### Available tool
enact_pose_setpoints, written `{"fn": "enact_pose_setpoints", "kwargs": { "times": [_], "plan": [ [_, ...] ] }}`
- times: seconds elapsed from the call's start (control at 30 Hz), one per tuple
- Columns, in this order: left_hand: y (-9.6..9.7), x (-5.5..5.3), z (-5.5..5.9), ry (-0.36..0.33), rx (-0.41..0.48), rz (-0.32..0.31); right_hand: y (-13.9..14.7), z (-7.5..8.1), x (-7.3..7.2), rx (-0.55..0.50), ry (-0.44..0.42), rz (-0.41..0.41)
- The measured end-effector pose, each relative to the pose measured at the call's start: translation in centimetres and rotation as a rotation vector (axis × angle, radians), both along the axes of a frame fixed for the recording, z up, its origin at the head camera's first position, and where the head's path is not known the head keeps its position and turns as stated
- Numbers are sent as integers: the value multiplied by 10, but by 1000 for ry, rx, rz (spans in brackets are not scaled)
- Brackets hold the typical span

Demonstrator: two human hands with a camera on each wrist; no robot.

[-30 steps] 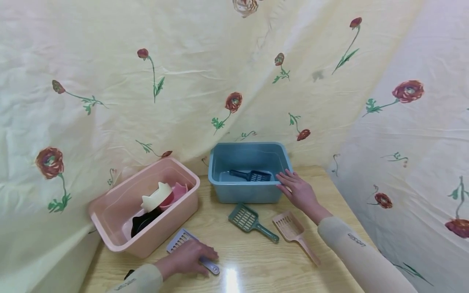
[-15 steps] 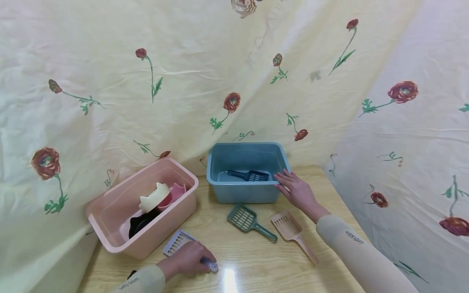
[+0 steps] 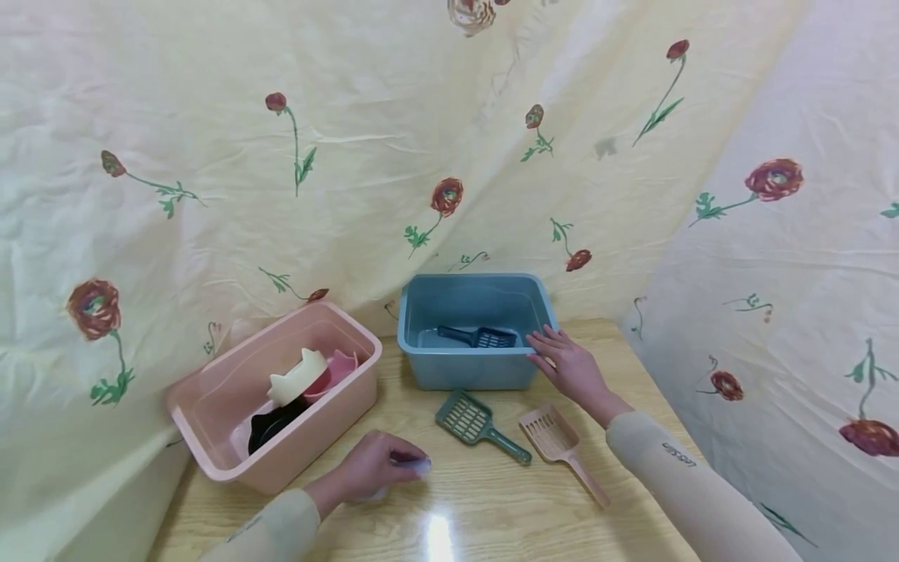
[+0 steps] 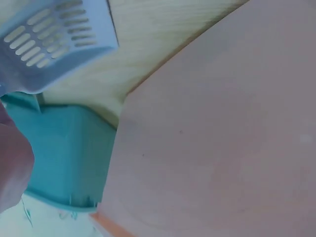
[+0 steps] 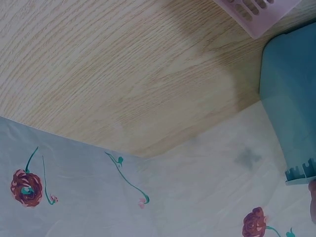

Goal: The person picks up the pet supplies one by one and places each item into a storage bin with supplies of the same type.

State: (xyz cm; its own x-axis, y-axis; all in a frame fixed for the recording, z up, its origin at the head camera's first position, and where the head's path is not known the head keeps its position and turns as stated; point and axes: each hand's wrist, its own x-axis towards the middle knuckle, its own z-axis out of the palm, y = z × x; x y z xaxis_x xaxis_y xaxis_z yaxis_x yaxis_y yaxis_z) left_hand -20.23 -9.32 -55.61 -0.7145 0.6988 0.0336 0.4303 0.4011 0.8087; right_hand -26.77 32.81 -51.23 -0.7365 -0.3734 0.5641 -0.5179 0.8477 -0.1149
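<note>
My left hand (image 3: 375, 466) grips the handle of a lavender litter scoop (image 4: 101, 33), low in front of the pink bin. In the head view the hand hides most of the scoop; its slotted head shows in the left wrist view. My right hand (image 3: 570, 368) rests on the front right of the rim of a blue bin (image 3: 470, 370), fingers stretched. Inside that bin lies a dark navy litter scoop (image 3: 485, 337). On the table before it are a dark green litter scoop (image 3: 507, 445) and a light pink litter scoop (image 3: 560, 448), side by side.
A pink bin (image 3: 323, 429) stands angled at the left, holding a white cat-eared bowl (image 3: 298, 381), a pink bowl (image 3: 342, 368) and a black bowl (image 3: 270, 424). Flowered cloth (image 3: 351, 195) hangs behind and beside the wooden table (image 3: 520, 515).
My left hand has closed around the lavender scoop's handle and lifted it off the table, slightly forward, turning it. My right hand stays on the blue bin's rim.
</note>
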Motion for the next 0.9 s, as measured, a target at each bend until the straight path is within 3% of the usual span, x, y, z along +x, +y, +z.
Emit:
{"fn": "enact_pose_setpoints", "kwargs": {
  "times": [0.33, 0.63, 0.9],
  "plan": [
    [18, -20, 46, -235, 232, 174, 0, 3, 0, 9, -4, 0],
    [31, -45, 96, -289, 317, 299, 0, 4, 2, 0, -4, 5],
    [40, -75, 144, -330, 448, 321, 1, 6, 2, 21, -46, -8]
  ]
}}
